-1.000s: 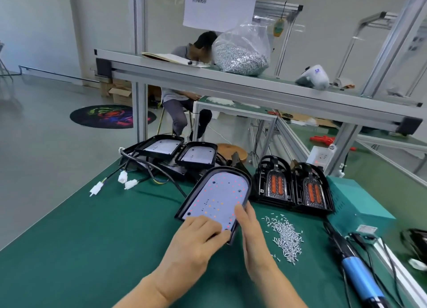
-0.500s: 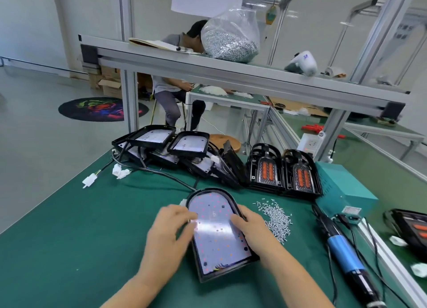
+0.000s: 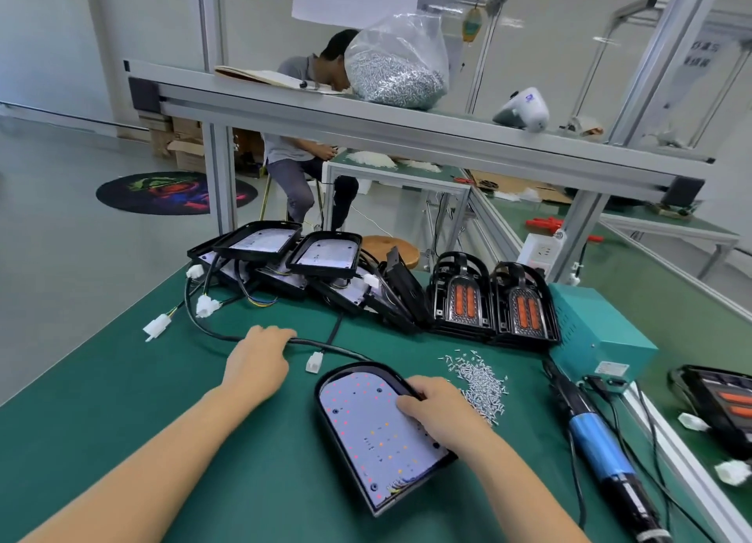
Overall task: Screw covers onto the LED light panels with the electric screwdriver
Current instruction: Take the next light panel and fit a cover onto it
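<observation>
No readable text. White sign (image 3: 700,53) at upper right carries dark characters, too blurred. Label on teal box (image 3: 612,368) too small to read.

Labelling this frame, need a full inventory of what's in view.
LED panel: 1, black rim, white board, front centre of bench.
Panel stack: several, black, back left.
Covers: 2 stacks, black with orange, back right.
Screws: loose pile, silver, right of panel.
Screwdriver: 1, blue and black, lying right.
Power box: 1, teal, right.
Screw bag: 1, clear, on shelf.
Cable: black, white plugs.
Left hand: on cable.
Right hand: on panel.
</observation>
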Tool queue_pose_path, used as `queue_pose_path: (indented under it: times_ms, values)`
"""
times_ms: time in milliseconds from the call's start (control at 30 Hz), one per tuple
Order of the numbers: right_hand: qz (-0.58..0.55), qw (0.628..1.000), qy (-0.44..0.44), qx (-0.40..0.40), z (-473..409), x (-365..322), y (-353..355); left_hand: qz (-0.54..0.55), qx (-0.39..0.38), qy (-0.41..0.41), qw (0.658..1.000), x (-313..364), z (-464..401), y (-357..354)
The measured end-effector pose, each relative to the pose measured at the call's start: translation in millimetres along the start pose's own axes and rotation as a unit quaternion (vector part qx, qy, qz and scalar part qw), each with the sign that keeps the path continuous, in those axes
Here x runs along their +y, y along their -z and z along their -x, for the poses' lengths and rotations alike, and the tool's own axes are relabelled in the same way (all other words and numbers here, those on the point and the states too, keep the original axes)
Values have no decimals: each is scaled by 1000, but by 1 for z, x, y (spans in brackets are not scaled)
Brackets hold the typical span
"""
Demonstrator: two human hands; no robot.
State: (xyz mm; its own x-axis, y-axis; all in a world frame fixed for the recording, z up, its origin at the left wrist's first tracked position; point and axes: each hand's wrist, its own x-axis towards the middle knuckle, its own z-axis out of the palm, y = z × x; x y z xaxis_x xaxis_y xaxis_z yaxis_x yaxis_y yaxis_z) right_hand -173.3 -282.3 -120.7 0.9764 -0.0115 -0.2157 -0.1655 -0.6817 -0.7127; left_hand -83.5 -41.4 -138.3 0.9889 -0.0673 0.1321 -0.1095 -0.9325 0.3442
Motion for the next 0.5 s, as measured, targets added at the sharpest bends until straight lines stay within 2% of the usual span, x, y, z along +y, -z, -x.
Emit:
queue_pose_path:
  times_ms: [33,100,167,233,333,400,500]
  values:
    - [5,1000,-1,9,0,0,0,5,23,-16,1000,1,4,-4]
    - [11,1000,3,24,-1,0,1,27,120,-69,990,7,16,-11]
    - [14,999,12,43,-3,-3,2,129,185,-78,971,22,29,-15]
    - [29,998,22,55,-5,-6,2,237,153,-25,959,39,38,-17]
    - [62,996,36,60,-6,-8,1,364,27,80,928,53,42,-18]
    - [68,995,43,64,-5,-8,0,419,0,114,901,56,42,-18]
    - [69,994,50,71,-3,-10,0,450,-20,127,884,55,41,-18]
